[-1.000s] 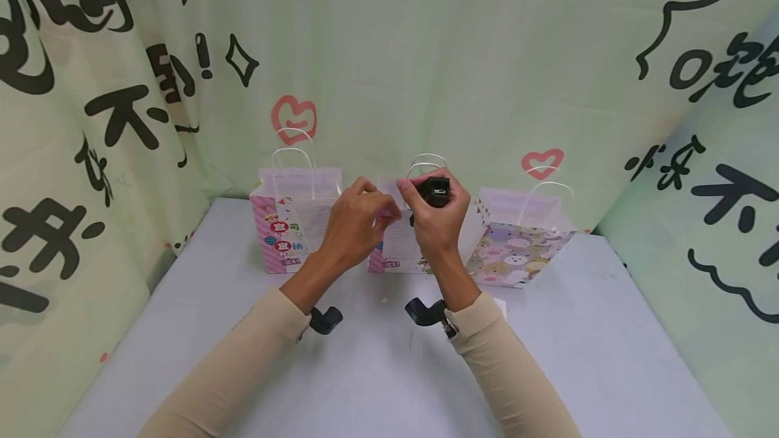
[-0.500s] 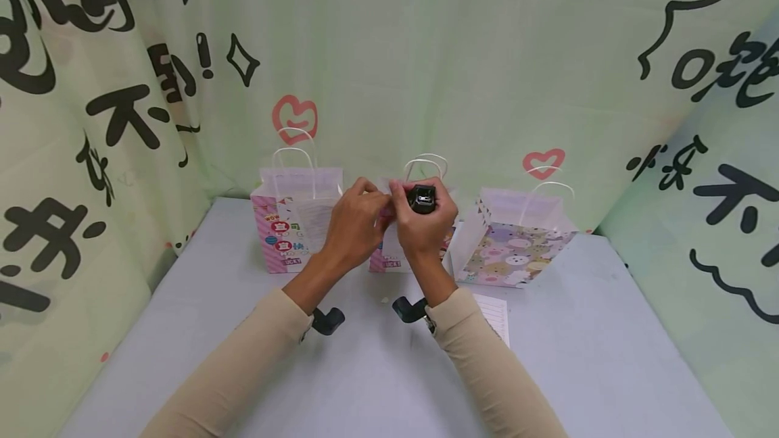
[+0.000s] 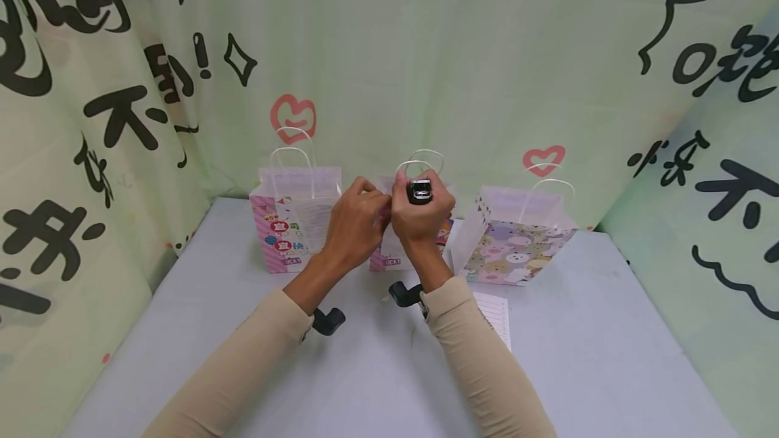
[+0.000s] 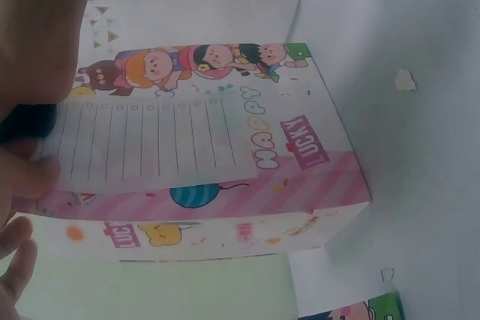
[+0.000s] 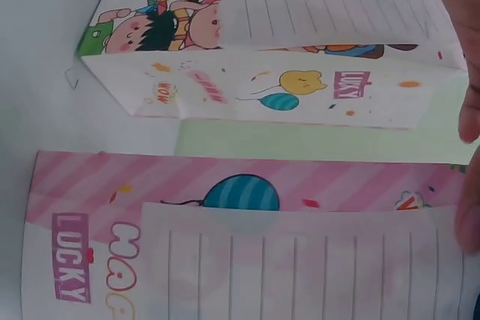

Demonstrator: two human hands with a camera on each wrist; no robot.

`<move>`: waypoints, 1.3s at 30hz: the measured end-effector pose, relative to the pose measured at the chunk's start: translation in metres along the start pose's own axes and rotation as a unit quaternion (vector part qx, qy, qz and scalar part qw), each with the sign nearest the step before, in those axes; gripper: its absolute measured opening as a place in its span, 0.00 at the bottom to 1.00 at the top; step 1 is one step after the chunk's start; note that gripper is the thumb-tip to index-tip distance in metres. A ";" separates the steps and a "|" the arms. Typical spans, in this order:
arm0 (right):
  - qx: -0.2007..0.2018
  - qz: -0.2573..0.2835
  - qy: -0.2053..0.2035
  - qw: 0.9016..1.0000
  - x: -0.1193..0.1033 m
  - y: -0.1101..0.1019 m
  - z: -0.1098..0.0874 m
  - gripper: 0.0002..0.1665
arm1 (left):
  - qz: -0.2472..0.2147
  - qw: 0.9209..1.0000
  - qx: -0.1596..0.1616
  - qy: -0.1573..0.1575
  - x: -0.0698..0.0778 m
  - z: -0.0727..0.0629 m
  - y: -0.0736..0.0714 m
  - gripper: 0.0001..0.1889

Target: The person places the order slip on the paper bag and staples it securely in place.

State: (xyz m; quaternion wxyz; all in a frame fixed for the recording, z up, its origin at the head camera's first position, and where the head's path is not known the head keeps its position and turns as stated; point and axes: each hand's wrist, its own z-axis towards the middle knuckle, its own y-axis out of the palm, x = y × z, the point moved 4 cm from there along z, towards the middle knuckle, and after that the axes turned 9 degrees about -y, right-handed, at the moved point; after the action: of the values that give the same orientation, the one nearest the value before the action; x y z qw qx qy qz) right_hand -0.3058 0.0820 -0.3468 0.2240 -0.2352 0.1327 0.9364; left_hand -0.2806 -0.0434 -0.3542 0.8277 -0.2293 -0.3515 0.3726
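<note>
My right hand [image 3: 422, 218] grips a black stapler [image 3: 420, 191], seen end-on, at the upper rim of the middle gift bag [image 3: 389, 259]. Close beside it, my left hand [image 3: 359, 218] pinches the top edge of that bag with a lined paper sheet. The sheet [image 4: 165, 140] lies flat against the printed front, below the left hand's fingers [image 4: 34, 177]. In the right wrist view, the same sheet [image 5: 315, 267] covers part of a pink striped panel. Both hands hide the middle of the rim, so the stapler's mouth cannot be seen.
A pink gift bag [image 3: 282, 242] with its own lined sheet [image 5: 322, 5] stands left. An animal-print gift bag [image 3: 511, 249] leans at the right. Another lined sheet [image 3: 496, 316] lies on the white table [image 3: 365, 377], as does a small paper scrap [image 4: 405, 80]. A printed curtain [image 3: 475, 53] hangs behind.
My right hand has moved left with the stapler, close against the left hand, uncovering more of the right bag and the sheet on the table. The left hand stays in place.
</note>
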 end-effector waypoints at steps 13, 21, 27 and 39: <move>-0.075 0.173 0.075 0.979 -0.002 -0.016 0.018 0.10 | -0.025 1.000 -0.003 -0.005 0.001 0.002 0.000 0.03; -0.043 0.211 0.076 0.973 -0.010 -0.041 0.032 0.05 | -0.031 0.999 0.000 -0.012 0.002 0.001 0.000 0.02; -0.061 0.201 0.081 0.974 -0.012 -0.059 0.033 0.04 | -0.025 1.000 -0.001 -0.012 0.001 -0.001 0.001 0.02; -0.182 0.131 0.103 0.969 -0.018 -0.099 0.026 0.15 | -0.042 0.999 0.028 -0.003 0.003 -0.004 -0.008 0.03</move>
State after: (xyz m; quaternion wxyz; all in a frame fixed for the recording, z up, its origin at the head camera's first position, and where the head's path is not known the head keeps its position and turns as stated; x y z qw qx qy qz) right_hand -0.2534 0.1706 -0.3293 0.0377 -0.3479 0.0119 0.9367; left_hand -0.2724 -0.0467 -0.3506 0.8477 -0.1905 -0.3525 0.3476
